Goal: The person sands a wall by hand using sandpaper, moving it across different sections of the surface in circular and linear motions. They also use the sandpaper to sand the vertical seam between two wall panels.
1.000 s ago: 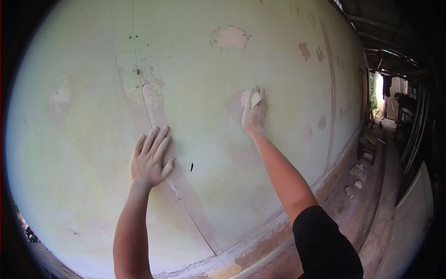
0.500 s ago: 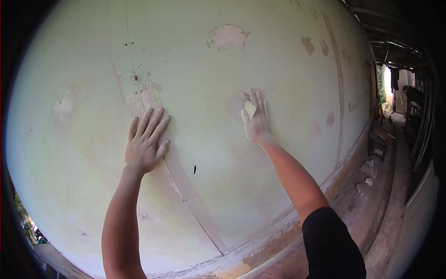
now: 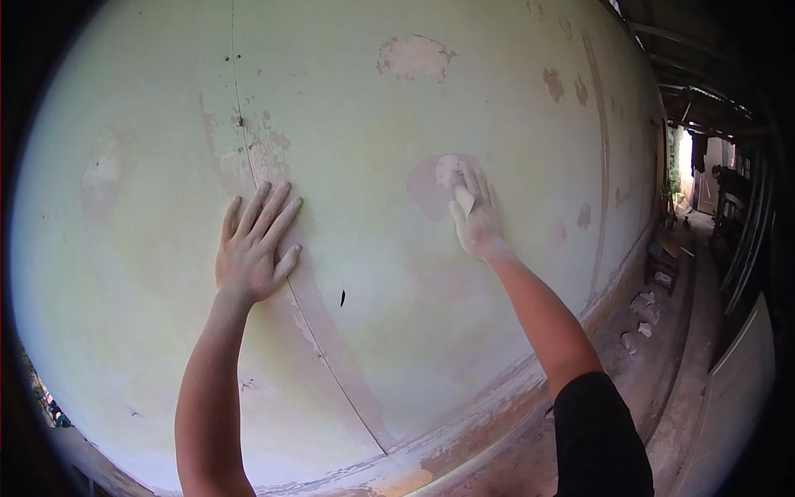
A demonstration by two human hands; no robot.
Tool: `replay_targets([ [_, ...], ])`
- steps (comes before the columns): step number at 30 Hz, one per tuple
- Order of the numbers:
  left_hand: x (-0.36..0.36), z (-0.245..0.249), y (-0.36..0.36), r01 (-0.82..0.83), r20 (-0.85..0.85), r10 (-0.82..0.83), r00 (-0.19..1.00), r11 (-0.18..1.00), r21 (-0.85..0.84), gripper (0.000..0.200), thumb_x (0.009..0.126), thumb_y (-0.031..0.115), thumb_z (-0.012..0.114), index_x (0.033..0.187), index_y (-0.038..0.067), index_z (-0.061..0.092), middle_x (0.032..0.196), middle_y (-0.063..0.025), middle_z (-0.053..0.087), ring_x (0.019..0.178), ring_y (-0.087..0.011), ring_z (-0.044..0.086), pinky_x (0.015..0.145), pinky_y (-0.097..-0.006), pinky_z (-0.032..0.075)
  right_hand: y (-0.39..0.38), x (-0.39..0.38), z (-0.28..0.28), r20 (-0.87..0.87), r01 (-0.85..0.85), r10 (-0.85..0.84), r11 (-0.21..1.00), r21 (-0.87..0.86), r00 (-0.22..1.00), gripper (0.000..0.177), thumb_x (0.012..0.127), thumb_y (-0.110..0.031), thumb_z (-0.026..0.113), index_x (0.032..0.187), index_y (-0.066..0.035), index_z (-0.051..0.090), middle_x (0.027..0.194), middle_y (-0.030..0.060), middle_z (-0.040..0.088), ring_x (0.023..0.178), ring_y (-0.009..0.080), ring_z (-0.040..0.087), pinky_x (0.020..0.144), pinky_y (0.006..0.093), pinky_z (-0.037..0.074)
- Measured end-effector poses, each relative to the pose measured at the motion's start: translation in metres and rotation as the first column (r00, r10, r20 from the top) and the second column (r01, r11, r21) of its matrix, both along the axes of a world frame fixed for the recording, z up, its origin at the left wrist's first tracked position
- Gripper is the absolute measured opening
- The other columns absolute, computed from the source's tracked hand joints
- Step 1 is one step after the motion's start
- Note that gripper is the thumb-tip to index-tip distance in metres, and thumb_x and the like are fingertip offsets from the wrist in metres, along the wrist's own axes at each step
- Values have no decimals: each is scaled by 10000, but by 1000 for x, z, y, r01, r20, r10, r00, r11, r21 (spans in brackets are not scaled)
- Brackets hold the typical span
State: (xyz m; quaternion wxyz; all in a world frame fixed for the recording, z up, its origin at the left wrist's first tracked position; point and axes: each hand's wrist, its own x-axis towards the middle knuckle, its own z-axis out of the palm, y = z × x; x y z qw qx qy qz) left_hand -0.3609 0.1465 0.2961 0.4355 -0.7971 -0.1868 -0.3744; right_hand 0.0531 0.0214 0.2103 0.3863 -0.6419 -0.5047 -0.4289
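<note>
A pale green wall (image 3: 373,248) with worn pinkish patches fills most of the view. My left hand (image 3: 254,244) lies flat on it with fingers spread, over a thin vertical seam and just below a patch of flaking paint. At the right, my right hand (image 3: 478,217) presses a small pale sheet (image 3: 465,200), which looks like sandpaper, against the wall. Its fingers point up and partly cover the sheet. Beside these fingertips is a round darker patch (image 3: 429,189) with a whitish spot at its top.
A narrow passage (image 3: 662,373) runs along the wall at the right, with pale broken pieces (image 3: 646,311) and a small stool-like object (image 3: 661,272) on its floor. A light panel (image 3: 737,373) leans at the far right, below a dark roof.
My right hand has slid to the right along the wall with the sheet, uncovering the whitish spot. My left hand stays at about the same place on the wall. The view has shifted slightly.
</note>
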Motion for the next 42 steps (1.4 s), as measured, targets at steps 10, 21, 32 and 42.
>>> replay_targets([
  [10, -1, -3, -2, -31, 8, 31, 999, 999, -23, 739, 922, 404, 577, 1623, 266, 391, 1728, 24, 291, 1601, -212, 238, 1321, -487, 127, 47, -112, -13, 243, -74, 46, 991, 107, 969, 578, 1066, -395, 517, 1619, -261, 411, 1739, 156, 162, 1599, 445, 77, 1263, 659, 37],
  [21, 5, -7, 0, -29, 7, 29, 1000, 1000, 1, 752, 914, 369, 596, 1626, 252, 383, 1733, 22, 280, 1608, -206, 215, 1326, -480, 119, 24, -4, 84, 48, -69, 61, 977, 203, 997, 543, 1103, -422, 396, 1629, -292, 376, 1737, 64, 207, 1611, 346, 122, 1299, 560, 68],
  [32, 40, -5, -9, -115, 151, 104, 983, 991, 66, 735, 926, 371, 582, 1628, 283, 383, 1731, 31, 284, 1604, -215, 226, 1319, -492, 145, 10, -35, 28, 615, -87, 268, 947, -308, 741, 513, 1107, -509, 387, 1613, -434, 353, 1737, -12, 225, 1614, 229, 144, 1324, 493, 126],
  [42, 91, 10, -27, -154, 178, 156, 972, 988, -24, 775, 951, 433, 542, 1667, 259, 301, 1760, -6, 197, 1629, -235, 132, 1328, -491, 65, 37, 51, 208, 59, -26, 5, 932, 362, 998, 551, 1131, -388, 343, 1667, -272, 289, 1743, 40, 217, 1615, 312, 139, 1316, 487, 117],
])
